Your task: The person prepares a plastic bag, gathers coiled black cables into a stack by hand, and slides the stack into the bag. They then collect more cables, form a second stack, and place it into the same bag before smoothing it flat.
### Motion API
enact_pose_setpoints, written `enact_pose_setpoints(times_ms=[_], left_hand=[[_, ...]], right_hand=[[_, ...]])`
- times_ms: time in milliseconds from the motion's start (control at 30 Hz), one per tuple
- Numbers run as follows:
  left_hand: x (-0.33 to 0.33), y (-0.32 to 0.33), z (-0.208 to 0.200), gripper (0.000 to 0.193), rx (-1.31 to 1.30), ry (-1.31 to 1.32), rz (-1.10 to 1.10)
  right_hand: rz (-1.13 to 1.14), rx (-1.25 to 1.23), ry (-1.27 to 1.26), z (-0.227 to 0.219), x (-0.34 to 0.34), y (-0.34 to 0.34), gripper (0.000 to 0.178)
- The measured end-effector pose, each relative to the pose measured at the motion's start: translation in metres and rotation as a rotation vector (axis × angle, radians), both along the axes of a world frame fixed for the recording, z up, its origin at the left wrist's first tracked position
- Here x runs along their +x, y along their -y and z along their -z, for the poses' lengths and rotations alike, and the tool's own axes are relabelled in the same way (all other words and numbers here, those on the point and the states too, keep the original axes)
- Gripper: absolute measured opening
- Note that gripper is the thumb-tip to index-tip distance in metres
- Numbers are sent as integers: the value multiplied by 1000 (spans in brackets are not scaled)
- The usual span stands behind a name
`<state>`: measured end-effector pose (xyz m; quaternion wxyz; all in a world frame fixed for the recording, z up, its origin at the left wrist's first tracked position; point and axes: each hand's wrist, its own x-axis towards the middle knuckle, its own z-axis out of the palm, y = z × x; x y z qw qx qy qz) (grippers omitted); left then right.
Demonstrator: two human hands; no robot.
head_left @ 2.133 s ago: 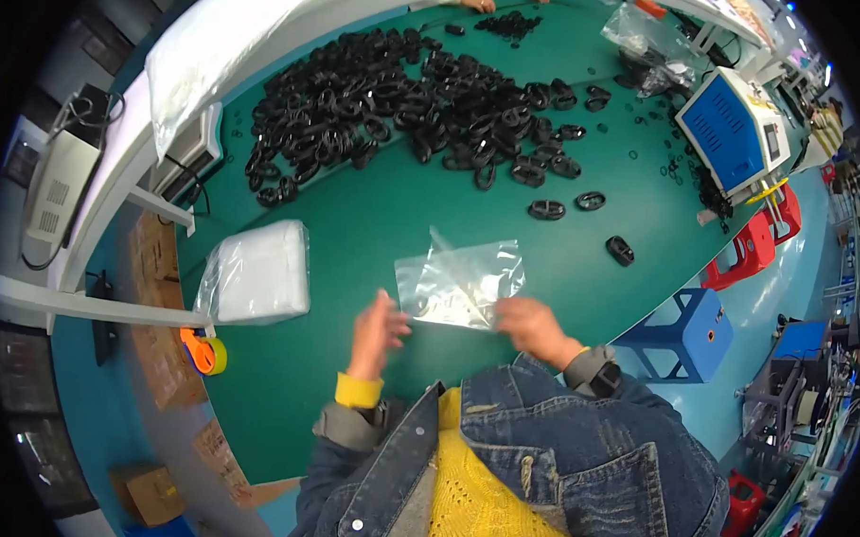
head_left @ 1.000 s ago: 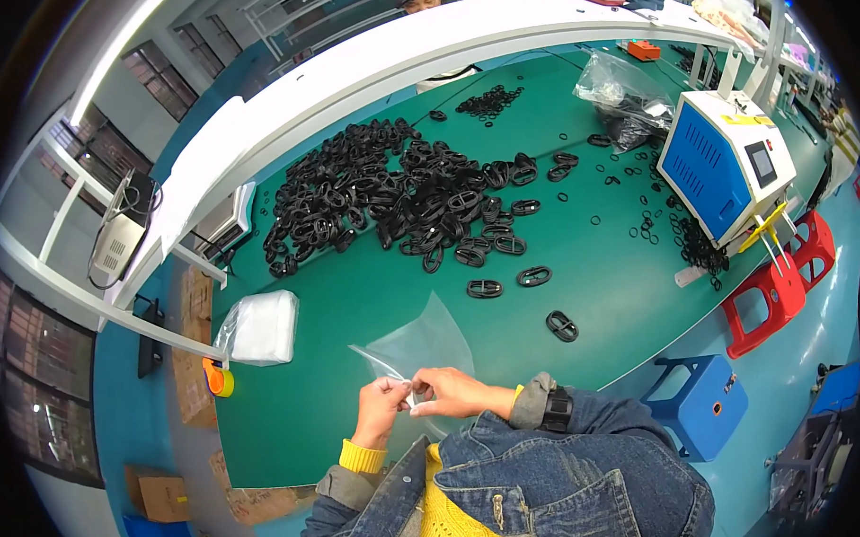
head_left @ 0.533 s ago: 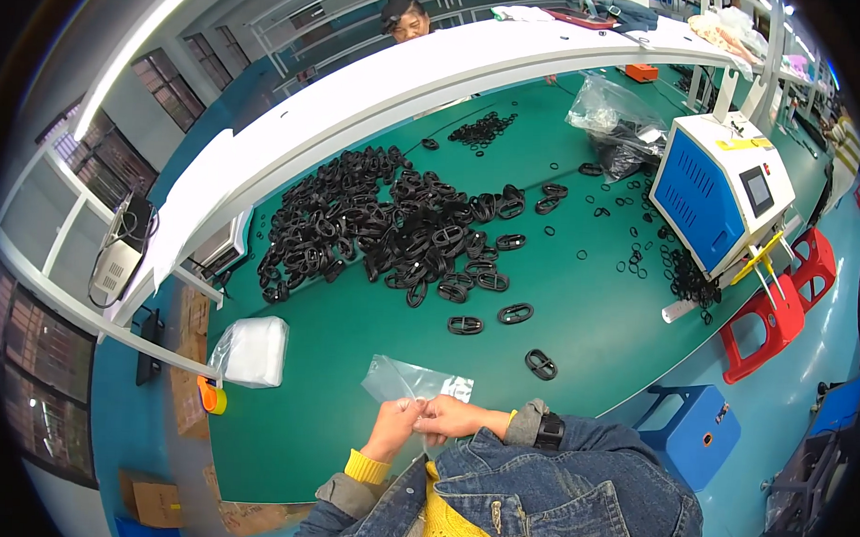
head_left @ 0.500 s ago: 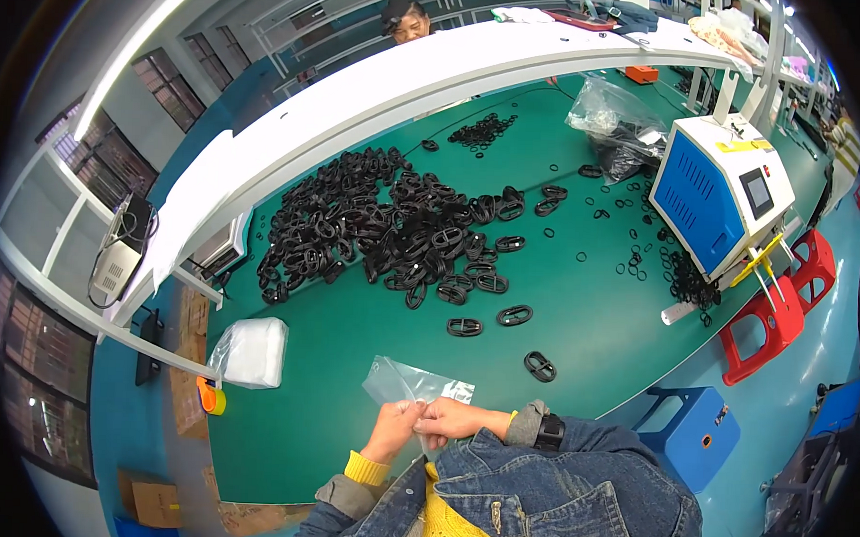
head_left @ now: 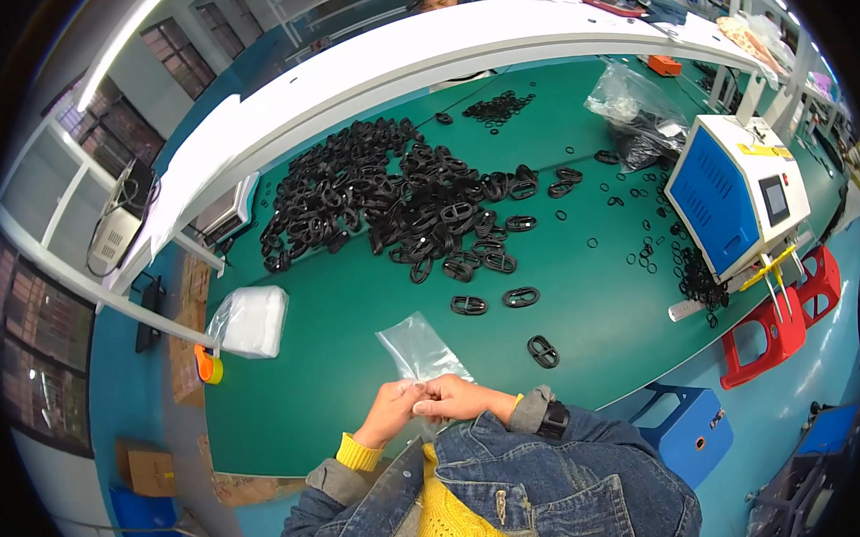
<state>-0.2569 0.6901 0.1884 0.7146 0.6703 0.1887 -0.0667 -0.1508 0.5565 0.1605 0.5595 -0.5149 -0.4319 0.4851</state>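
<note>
A clear plastic bag [head_left: 416,346] is pinched between my two hands near the front edge of the green table [head_left: 331,398]. My left hand [head_left: 390,408] and my right hand [head_left: 452,398] meet at the fingertips, both closed on the bag. Its flat end points away from me over the tabletop. Beyond the bag lie a few coiled black cables [head_left: 543,351], bound in oval loops. Farther off is a large heap of the same coiled cables [head_left: 385,201]. My fingertips partly cover the gripped part of the bag.
A stack of white bags [head_left: 258,321] lies at left by a tape roll [head_left: 209,366]. A blue-and-white machine [head_left: 726,194] stands at right, beside scattered black rings [head_left: 700,278]. A white shelf [head_left: 361,77] spans the far side. Red [head_left: 764,342] and blue stools [head_left: 689,434] stand at right.
The bag's far end has swung and turned over between my fingers, now reaching farther forward. My hands stay together, and the whole view has shifted slightly.
</note>
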Motion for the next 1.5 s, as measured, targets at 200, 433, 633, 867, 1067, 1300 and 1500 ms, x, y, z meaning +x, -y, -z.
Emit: enact_pose_setpoints(times_ms=[200, 433, 633, 867, 1067, 1300, 1500], left_hand=[[-2, 4, -38, 30, -50, -107, 1], [-4, 4, -57, 29, 2, 176, -10], [-15, 3, -54, 31, -220, 227, -37], [-18, 13, -45, 23, 69, 220, -166], [-25, 10, -44, 22, -36, 179, -21], [-30, 19, -43, 21, -150, 246, -41], [-37, 16, -52, 22, -313, 233, 34]], right_hand=[[-54, 37, -115, -12, 1, 5, 25], [39, 111, -389, -41, -2, -1, 23], [162, 217, -614, -30, -10, -6, 25], [147, 61, -173, -48, -12, 6, 26], [122, 79, -118, -42, -18, 10, 26], [138, 154, -489, -38, -24, 13, 24], [412, 234, -483, -33, -12, 17, 24]])
